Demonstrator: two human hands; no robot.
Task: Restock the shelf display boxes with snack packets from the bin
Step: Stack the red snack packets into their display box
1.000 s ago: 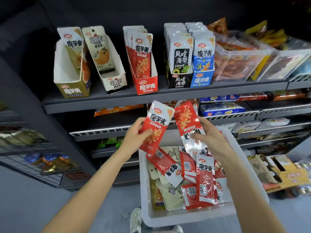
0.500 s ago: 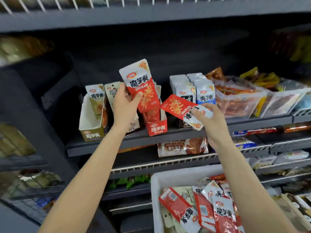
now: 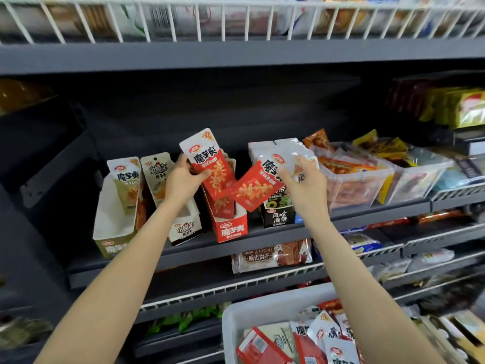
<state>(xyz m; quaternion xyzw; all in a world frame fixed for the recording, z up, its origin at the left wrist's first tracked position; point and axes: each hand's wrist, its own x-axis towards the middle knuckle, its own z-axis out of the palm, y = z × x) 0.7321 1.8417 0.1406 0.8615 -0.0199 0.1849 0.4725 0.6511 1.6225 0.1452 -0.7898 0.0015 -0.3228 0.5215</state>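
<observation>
Your left hand (image 3: 183, 179) now holds a red-and-white foil snack packet (image 3: 210, 166) upright with its lower end dipping into the open red cardboard display box (image 3: 231, 227) on the dark grey shelf (image 3: 262, 240); half a second ago the same packet was carried higher, clear above the box, and a second ago both packets were only just lifted out of the white plastic bin (image 3: 262, 306) below. Your thumb lies across the packet's front and the other fingers curl behind it, a firm pinch near its left edge. Your right hand (image 3: 301, 185) has come up alongside, pinching a second red-and-white snack packet (image 3: 257, 186) by its white top end, the packet tilted hard toward the first so that its lower corner overlaps it just above the box mouth. The box already holds a few matching packets standing behind the first one. To its left stand an olive-fronted white carton (image 3: 115, 227) and a white carton with brown lettering (image 3: 185, 229), each only partly filled. The change reads as the shift from carrying to inserting: the first packet looks all but seated, the second waits its turn, and the bin, still heaped with packets, suggests the restocking is far from finished.
</observation>
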